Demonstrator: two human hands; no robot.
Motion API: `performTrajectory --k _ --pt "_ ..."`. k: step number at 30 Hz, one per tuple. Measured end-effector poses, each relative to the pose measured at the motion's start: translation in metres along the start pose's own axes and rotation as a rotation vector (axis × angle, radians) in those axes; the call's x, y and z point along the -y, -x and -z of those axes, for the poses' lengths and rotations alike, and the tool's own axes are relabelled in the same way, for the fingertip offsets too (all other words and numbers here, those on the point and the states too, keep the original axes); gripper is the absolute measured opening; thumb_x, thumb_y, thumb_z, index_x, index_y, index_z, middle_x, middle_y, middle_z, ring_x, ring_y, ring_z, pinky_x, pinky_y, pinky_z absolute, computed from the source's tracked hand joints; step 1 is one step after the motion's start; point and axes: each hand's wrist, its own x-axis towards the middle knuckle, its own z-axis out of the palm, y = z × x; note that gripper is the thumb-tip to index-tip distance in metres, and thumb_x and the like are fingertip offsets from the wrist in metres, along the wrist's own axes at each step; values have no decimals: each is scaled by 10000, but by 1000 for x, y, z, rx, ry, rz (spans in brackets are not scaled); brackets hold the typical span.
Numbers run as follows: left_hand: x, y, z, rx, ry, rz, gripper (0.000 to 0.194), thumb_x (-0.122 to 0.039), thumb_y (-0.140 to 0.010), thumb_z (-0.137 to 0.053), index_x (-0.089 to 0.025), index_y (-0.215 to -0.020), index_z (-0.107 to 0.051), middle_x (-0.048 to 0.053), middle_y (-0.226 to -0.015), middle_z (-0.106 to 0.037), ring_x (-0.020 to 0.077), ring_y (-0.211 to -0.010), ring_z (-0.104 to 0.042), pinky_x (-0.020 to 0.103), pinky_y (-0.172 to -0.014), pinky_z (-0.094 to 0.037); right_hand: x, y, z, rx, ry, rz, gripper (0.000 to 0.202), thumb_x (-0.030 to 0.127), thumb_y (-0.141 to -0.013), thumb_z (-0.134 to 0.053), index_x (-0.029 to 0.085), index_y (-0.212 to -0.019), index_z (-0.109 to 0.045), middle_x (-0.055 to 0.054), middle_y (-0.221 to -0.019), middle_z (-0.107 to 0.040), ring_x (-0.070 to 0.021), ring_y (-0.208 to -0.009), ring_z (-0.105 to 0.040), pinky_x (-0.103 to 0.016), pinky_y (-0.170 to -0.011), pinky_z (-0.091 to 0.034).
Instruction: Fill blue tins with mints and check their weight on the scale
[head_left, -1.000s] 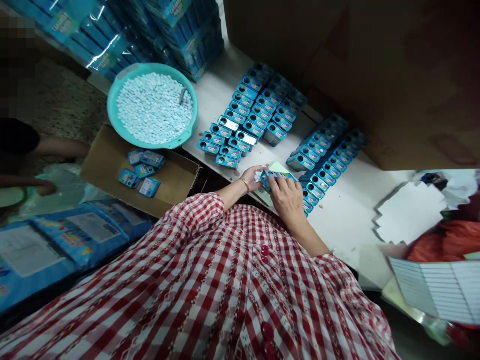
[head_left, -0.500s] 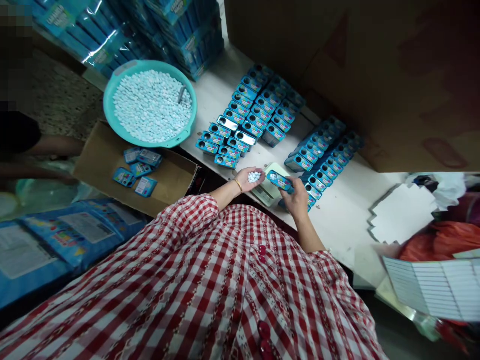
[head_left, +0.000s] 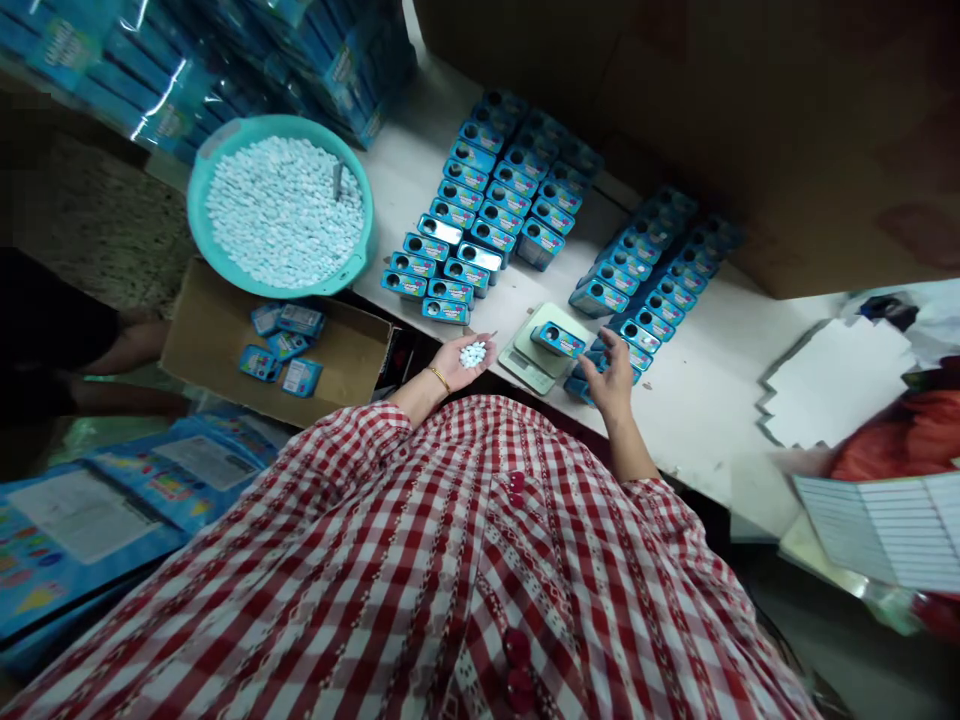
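Note:
Small white candies (head_left: 473, 354) lie in the cupped palm of my left hand (head_left: 450, 368), which is turned upward beside the scale. A blue tin (head_left: 561, 339) with a round hole in its top stands on a pale kitchen scale (head_left: 523, 358). Just right of that tin is my right hand (head_left: 616, 380), thumb and fingers apart, holding nothing. Nearby rows of similar tins (head_left: 491, 236) fill the middle of the white table, and more tins (head_left: 636, 262) stand in rows to the right.
At left, a turquoise basin (head_left: 196, 215) holds a heap of white candies with a dark grey piece on top. Below it, a cardboard box (head_left: 349, 365) contains several tins. Wrapped blue packs (head_left: 345, 70) are stacked behind. A person's arm (head_left: 135, 345) shows far left; white card sheets (head_left: 836, 385) lie right.
My right hand has let go of the tin, which now stands on the scale. My left hand, with the candies, has drawn left away from it. The view has shifted slightly.

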Motion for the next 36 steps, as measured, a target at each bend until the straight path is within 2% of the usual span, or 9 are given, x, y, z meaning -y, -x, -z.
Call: performTrajectory --k 3,6,11,16,21,27,31,33,36 --pt "0 1 3 11 -2 -1 236 -143 -862 -457 -72 -993 -640 97 -713 -672 152 -679 -665 251 -642 -558 0 3 13 -137 -13 -38 429 387 -786 -551 186 -1164 -532 -98 -1128 -579 -211 -1017 -563 -397 -850 -485" --pt "-1 2 4 22 -8 -5 250 -134 -854 -462 -74 -1029 -631 101 -750 -683 158 -710 -673 263 -671 -560 -1 2 18 -234 -11 -18 327 368 -807 -524 187 -1071 -592 -80 -1041 -613 -190 -930 -588 -385 -825 -501" --pt "-1 4 3 26 -30 -2 259 -135 -860 -443 -74 -1025 -633 112 -786 -693 168 -747 -679 277 -702 -557 2 1 18 -279 3 5 277 368 -820 -517 183 -999 -620 -75 -986 -632 -188 -912 -591 -379 -812 -504" --pt "-1 4 1 26 -43 -5 253 -136 -870 -421 -66 -981 -638 119 -791 -693 172 -762 -680 283 -719 -552 8 0 11 -160 60 63 359 404 -789 -571 185 -1073 -592 -94 -1067 -611 -220 -1008 -559 -418 -869 -475" --pt "-3 3 0 31 -57 -5 247 -135 -876 -410 -65 -945 -637 121 -788 -693 169 -747 -680 279 -707 -550 12 -2 -1 -39 145 147 513 466 -769 -597 187 -1191 -513 -127 -1191 -552 -258 -1150 -480 -470 -983 -392" --pt "-7 3 -3 13 -61 -4 261 -113 -867 -407 -60 -994 -628 113 -767 -693 163 -736 -679 274 -716 -543 17 -7 -4 20 236 191 574 503 -782 -578 177 -1242 -473 -142 -1218 -520 -273 -1168 -459 -473 -980 -385" --pt "-4 5 -10 66 -106 45 247 -109 -862 -415 -59 -959 -636 124 -815 -700 171 -756 -679 288 -739 -538 44 -6 -10 28 284 283 422 432 -845 -530 191 -1191 -535 -126 -1140 -560 -258 -1077 -501 -449 -936 -410" --pt "2 7 -17 122 -127 84 248 -114 -872 -400 -56 -899 -640 134 -833 -701 181 -774 -678 301 -756 -536 62 -5 -19 116 277 371 338 373 -882 -490 193 -1156 -571 -121 -1095 -583 -244 -1026 -518 -422 -907 -426" --pt "10 8 -30 164 -130 125 272 -112 -887 -378 -72 -823 -640 98 -745 -690 160 -698 -665 297 -738 -534 83 -3 -35 323 287 471 315 285 -919 -416 186 -1169 -581 -124 -1084 -595 -232 -965 -526 -396 -863 -444"
